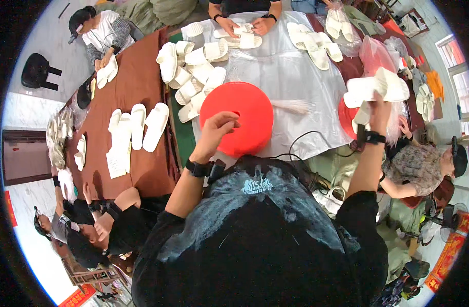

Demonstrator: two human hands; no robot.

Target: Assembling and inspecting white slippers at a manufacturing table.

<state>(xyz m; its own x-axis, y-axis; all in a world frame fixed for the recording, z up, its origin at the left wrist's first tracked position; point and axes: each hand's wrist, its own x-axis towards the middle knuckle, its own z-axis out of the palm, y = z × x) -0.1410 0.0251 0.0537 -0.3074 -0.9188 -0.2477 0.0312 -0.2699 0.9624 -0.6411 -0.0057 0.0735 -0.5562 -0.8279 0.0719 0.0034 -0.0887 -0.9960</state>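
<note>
Slippers: pale, at least two by our reading, raised in the right hand, to the right of the stool.
Right hand: closed on the slippers; they hide most of its fingers, so we cannot tell how firm the hold is.
Left hand: narrow, fingers curled close together over the stool; we see nothing in it, but cannot rule out something small pinched there, nor tell whether it touches the red top.
Drop risk: we judge one slipper could slide off the other; cause, a single hand gripping overlapping pieces while the other hand is well apart.
Pink bag: just beyond the slippers; a wide swing could snag its loose film.
Heap: more slippers lean on one another left of the stool; a knock from the left hand could, we think, topple them.
Strands: thin white bundle on the sheet, beside the stool; brushing it could scatter it.
Cable: loops near the sheet's edge; a low pass could catch it.
Co-worker: near the right arm; crowding could cause a bump.
</note>
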